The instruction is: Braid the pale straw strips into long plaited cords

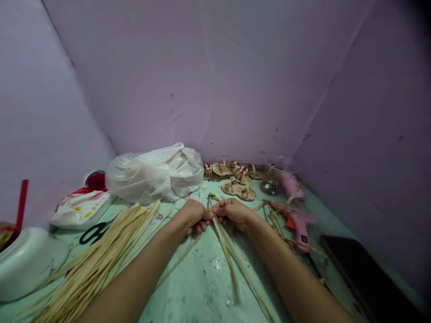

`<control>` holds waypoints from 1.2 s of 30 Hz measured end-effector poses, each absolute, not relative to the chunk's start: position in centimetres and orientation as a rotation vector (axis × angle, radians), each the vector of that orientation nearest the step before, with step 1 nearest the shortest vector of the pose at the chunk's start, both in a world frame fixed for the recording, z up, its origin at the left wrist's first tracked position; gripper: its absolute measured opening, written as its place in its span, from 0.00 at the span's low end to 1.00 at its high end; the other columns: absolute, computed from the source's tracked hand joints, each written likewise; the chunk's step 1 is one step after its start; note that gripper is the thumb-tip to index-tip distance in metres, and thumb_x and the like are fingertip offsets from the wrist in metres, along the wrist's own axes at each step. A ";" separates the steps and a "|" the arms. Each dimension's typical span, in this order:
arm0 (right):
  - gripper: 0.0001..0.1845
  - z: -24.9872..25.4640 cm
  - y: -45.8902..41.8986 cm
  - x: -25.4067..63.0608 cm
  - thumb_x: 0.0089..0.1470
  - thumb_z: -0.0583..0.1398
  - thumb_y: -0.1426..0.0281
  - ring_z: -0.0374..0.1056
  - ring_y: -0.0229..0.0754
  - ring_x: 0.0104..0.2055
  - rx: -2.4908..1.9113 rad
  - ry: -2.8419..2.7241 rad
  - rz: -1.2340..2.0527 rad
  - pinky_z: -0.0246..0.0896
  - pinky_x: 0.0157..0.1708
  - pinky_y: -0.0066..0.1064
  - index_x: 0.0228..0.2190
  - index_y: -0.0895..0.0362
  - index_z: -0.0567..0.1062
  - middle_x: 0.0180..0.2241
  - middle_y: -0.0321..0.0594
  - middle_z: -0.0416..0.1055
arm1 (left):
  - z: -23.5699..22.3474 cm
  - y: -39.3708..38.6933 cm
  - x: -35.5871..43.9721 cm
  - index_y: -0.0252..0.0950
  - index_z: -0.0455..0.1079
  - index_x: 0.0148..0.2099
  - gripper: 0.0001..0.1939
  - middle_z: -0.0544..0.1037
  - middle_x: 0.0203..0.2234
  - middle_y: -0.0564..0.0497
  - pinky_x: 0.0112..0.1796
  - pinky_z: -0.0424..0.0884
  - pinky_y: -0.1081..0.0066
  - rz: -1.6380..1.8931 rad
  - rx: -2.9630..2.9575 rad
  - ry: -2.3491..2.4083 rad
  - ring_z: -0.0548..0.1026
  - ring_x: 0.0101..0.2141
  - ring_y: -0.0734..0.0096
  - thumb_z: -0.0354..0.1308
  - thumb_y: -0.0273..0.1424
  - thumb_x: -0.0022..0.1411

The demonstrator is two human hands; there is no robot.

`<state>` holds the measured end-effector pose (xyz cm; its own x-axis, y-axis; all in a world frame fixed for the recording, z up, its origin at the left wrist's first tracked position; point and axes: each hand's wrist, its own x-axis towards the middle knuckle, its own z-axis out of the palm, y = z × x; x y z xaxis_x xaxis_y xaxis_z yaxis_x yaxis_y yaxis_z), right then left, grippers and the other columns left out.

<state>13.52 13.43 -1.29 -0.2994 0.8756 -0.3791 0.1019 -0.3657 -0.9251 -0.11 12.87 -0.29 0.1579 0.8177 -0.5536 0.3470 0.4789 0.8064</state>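
Note:
My left hand (pixel 194 216) and my right hand (pixel 233 212) meet over the middle of the table, both with fingers pinched on a braid of dried straw strips. The finished part of the braid (pixel 210 200) runs away from me between the fingertips, its far end at the table. Loose straw strips (pixel 229 255) hang from the pinch toward me, one of them trailing under my left forearm. The exact crossing of the strips is hidden by my fingers.
Straw strips (pixel 111 251) lie piled left beside black scissors (pixel 96 232). Behind are a white plastic bag (pixel 158 175) and woven slipper-shaped pieces (pixel 238 190) with red and white beads. Right are a pink glue gun (pixel 299 226), pink thread spool (pixel 292 186) and black phone-like slab (pixel 367 278).

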 end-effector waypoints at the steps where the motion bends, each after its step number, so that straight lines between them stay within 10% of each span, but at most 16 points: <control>1: 0.05 -1.3 13.4 13.5 0.37 0.55 0.80 0.50 0.27 0.13 -1.362 -1.271 1.724 0.45 0.13 0.19 0.15 0.63 0.67 0.10 0.30 0.58 | -0.2 12.9 -0.1 0.32 0.58 0.16 0.12 0.61 0.06 0.55 0.11 0.49 0.79 0.454 1.110 1.444 0.56 0.07 0.81 0.54 0.24 0.47; 17: 0.06 -1.4 13.4 13.7 0.39 0.56 0.77 0.50 0.27 0.12 -1.464 -1.495 1.626 0.43 0.13 0.20 0.15 0.60 0.66 0.09 0.29 0.57 | -0.5 12.8 -0.4 0.33 0.60 0.16 0.05 0.60 0.07 0.57 0.11 0.46 0.79 0.504 1.191 1.404 0.53 0.08 0.83 0.53 0.25 0.40; 36: 0.06 2.3 11.3 11.5 0.33 0.61 0.67 0.66 0.44 0.25 -1.949 -2.045 0.672 0.49 0.20 0.28 0.17 0.58 0.75 0.18 0.46 0.70 | 0.0 12.4 0.4 0.34 0.53 0.12 0.09 0.55 0.04 0.57 0.12 0.39 0.78 0.543 0.933 1.537 0.49 0.07 0.85 0.49 0.24 0.38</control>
<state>11.49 11.29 2.25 -0.0837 0.9866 -0.1403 0.8775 0.0063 -0.4796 0.43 12.42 -0.01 0.0193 0.8048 -0.5932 0.2539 0.5699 0.7815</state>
